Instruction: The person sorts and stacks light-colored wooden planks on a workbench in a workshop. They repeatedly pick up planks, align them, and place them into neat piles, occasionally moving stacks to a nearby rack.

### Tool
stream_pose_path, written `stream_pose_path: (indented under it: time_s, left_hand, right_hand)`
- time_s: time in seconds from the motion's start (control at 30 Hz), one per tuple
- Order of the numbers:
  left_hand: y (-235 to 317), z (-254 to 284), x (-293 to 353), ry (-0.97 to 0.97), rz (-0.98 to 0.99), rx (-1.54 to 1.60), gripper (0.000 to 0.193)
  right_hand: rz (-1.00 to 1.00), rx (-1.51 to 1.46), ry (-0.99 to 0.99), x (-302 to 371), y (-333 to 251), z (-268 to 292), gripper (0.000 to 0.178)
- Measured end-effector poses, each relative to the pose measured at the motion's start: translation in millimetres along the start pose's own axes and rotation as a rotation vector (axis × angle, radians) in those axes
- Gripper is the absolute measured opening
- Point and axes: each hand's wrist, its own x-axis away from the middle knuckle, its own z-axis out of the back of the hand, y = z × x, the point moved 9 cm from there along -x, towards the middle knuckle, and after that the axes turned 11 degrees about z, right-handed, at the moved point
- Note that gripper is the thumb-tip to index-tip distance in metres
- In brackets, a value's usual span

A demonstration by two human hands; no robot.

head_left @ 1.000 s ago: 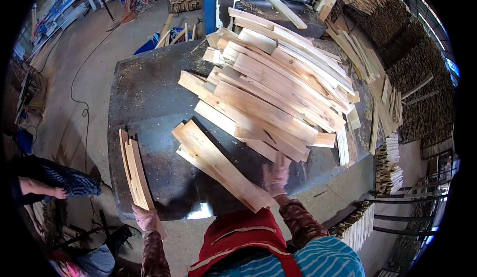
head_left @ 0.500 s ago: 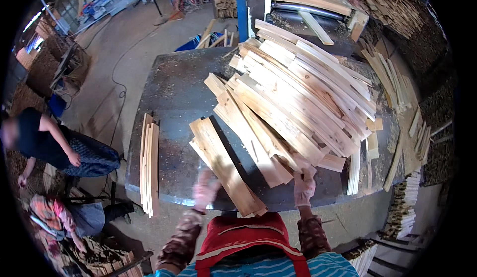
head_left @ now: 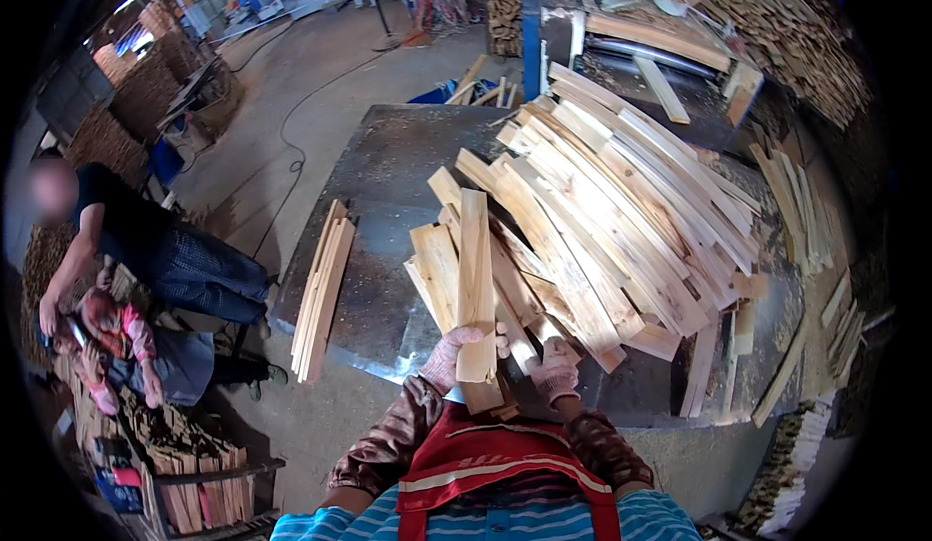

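My left hand [head_left: 450,359], in a pale pinkish work glove, grips the near end of a long flat wooden board [head_left: 474,274]. The board is raised over other boards [head_left: 437,264] and points away from me. To its right, my right hand [head_left: 556,373], gloved too, is at the near ends of several slanting boards, its fingers curled. Whatever they close on is hidden. A large fanned heap of pale boards [head_left: 621,211] covers the right half of the dark metal table [head_left: 388,153]. A narrow stack of strips [head_left: 323,294] lies along the table's left side.
At the far right end stands a machine with a roller [head_left: 660,51]. Two people [head_left: 146,221] are at the left, one standing and one low down beside a rack of wood pieces [head_left: 204,473]. A cable [head_left: 291,143] runs across the floor. More wood stacks [head_left: 796,36] line the right.
My left hand has moved right and taken hold of a board, which is now lifted and turned away from me. My right hand has shifted left along the board ends. The view has swung left.
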Motion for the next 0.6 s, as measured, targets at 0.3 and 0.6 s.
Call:
stream_pose_path:
  time_s: [0.3, 0.6]
  left_hand:
    - [33.6, 24.0, 74.1, 0.111, -0.337, 0.021, 0.067]
    - [27.5, 206.3, 182.1, 1.141, -0.284, -0.353, 0.044]
  right_hand:
    - [0.321, -0.158, 0.155, -53.0, -26.3, -38.0, 0.037]
    - [0.009, -0.712, 0.216, -6.0, -23.8, 2.0, 0.042]
